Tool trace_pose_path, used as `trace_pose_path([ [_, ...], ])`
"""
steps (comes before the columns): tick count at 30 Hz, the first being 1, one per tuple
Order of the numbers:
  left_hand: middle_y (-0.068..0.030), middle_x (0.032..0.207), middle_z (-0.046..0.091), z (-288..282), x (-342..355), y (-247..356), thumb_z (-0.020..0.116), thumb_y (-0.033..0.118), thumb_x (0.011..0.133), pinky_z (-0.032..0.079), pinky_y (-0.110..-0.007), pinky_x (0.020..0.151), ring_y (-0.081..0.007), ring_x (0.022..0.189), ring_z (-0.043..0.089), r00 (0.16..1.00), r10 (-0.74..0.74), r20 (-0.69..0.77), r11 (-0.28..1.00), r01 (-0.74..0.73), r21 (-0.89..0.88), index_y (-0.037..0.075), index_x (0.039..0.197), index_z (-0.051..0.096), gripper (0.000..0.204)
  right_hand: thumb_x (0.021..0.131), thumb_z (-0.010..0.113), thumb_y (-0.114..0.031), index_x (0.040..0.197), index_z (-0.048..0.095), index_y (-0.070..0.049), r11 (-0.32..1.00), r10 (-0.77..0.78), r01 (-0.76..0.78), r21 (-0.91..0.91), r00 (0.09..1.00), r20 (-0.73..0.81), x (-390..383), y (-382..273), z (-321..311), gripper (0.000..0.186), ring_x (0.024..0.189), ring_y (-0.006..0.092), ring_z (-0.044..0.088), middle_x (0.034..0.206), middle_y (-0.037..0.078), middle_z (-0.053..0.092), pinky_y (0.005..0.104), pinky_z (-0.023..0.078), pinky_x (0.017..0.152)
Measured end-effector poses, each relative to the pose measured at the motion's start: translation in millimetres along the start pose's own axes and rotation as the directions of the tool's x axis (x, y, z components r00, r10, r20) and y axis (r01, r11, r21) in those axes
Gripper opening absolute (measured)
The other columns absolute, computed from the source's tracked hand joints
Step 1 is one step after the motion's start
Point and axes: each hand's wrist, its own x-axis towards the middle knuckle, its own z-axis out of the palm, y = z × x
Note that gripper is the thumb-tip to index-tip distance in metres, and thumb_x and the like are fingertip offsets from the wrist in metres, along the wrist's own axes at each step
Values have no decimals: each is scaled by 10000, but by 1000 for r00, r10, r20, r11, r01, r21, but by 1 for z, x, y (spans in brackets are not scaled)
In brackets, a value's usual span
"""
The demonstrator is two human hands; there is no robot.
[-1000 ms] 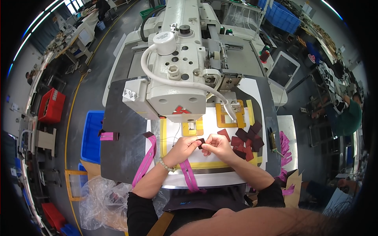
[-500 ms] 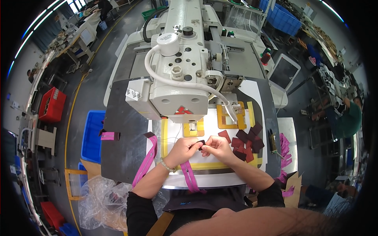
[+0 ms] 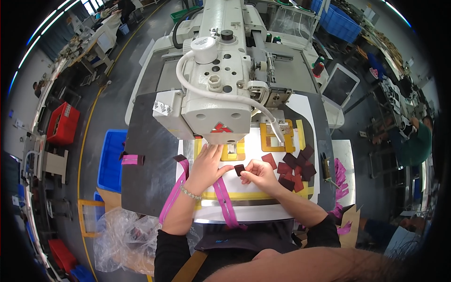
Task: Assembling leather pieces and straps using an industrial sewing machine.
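My right hand [image 3: 261, 176] pinches a small dark fabric patch [image 3: 239, 169] above the white sheet [image 3: 244, 188]. Fingers stretched out, my left hand [image 3: 206, 167] lies at the sheet's left side, its fingertips by the front of the sewing machine head [image 3: 213, 117]. Its thumb points at the patch. A pink zipper strip [image 3: 225, 204] runs from beside my left hand down over the table's front edge. Another pink zipper strip [image 3: 171, 202], dark at its far end, passes beside my left forearm. Dark red and black patches [image 3: 297, 170] lie loosely piled right of my right hand.
Yellow clamp frames [image 3: 240, 155] sit under the machine. Left on the dark tabletop [image 3: 155, 183] lies a short pink zipper piece [image 3: 132, 160]. A blue bin [image 3: 110, 162] and clear plastic bags [image 3: 127, 239] are at the left. Snips [image 3: 326, 169] rest at the right edge.
My left hand has let go of the dark patch and moved forward and left, its fingers now straightened. The patch stays in my right hand, with more of it showing.
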Motion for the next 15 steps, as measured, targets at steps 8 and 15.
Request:
trace_pose_path([
  [8,-198,1388,383,-4,1,-21,677,490,742,273,-489,1082,-325,1314,344,994,-101,35,946,85,314,-55,1340,375,863,891,622,-68,841,545,-3,999,2,-2,-42,1000,13,-1,-3,0,112,698,112,655,772,68,653,233,532,621],
  [15,-208,1403,371,-14,-18,-21,693,459,738,238,-510,1088,-320,1341,315,977,-211,7,903,192,383,-45,1343,389,844,889,623,-65,839,548,1,999,-3,4,-54,1000,19,1,-3,0,112,698,105,651,771,61,645,229,532,625],
])
